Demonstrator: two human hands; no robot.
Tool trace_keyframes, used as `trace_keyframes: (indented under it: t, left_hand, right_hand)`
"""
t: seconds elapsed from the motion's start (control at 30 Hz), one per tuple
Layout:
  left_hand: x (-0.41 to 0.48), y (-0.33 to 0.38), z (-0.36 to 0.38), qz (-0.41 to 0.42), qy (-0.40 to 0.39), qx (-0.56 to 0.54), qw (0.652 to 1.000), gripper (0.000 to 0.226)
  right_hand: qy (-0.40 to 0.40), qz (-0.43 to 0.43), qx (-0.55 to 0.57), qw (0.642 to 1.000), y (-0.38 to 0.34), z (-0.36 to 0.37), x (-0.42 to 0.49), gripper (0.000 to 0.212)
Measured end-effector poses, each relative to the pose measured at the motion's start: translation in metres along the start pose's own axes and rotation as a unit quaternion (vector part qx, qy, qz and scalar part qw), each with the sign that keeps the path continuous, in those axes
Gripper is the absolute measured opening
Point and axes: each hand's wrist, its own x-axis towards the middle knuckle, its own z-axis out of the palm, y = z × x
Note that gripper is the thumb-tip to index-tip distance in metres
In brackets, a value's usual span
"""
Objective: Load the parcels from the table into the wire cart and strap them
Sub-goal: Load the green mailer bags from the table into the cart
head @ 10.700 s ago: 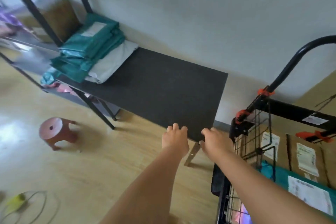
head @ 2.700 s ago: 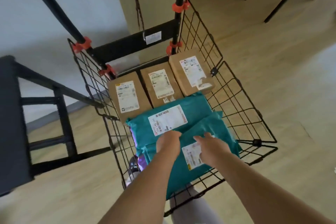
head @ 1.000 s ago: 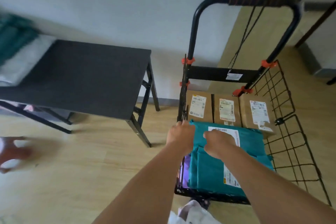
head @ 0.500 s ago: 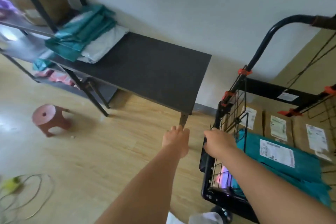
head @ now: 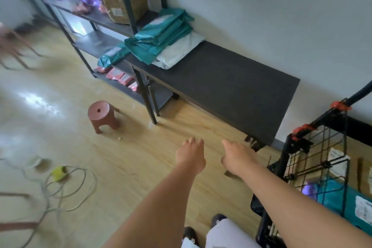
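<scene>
While facing the counter (head: 231, 86), reaches left hand (head: 190, 154) and right hand (head: 236, 157), both empty, fingers relaxed, toward parcels (head: 161, 40), seemingly soft mailers; has wire cart (head: 284, 153) alongside for short transfers.

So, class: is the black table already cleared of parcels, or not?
Not cleared: a stack of teal mailers atop a white mailer lies at the black table's far end.

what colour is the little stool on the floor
The stool is reddish pink, clearest in the head view.
</scene>
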Motion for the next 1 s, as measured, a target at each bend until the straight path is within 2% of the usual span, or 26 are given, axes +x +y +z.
trace_keyframes:
  t: [0.17,0.37,0.57,0.8,1.0]
  left_hand:
    - [0.016,-0.035,-0.018,-0.061,0.02,-0.069,0.996,0.055]
    - [0.054,-0.073,-0.052,-0.082,0.061,-0.049,0.994,0.053]
    - [0.12,-0.094,-0.1,-0.09,0.071,-0.034,0.993,0.049]
    - [0.203,-0.097,-0.149,-0.086,0.087,-0.047,0.991,0.05]
    - [0.247,-0.111,-0.17,-0.112,0.119,-0.078,0.983,0.047]
  right_hand:
    - [0.001,-0.03,0.018,0.999,-0.03,-0.014,0.033,0.044]
    - [-0.009,-0.053,0.006,0.999,-0.062,-0.041,0.093,0.035]
    - [-0.004,-0.067,0.003,0.998,-0.086,-0.085,0.172,0.026]
    - [-0.008,-0.079,0.026,0.997,-0.097,-0.133,0.258,0.029]
    - [-0.032,-0.068,0.114,0.991,-0.115,-0.159,0.306,0.036]
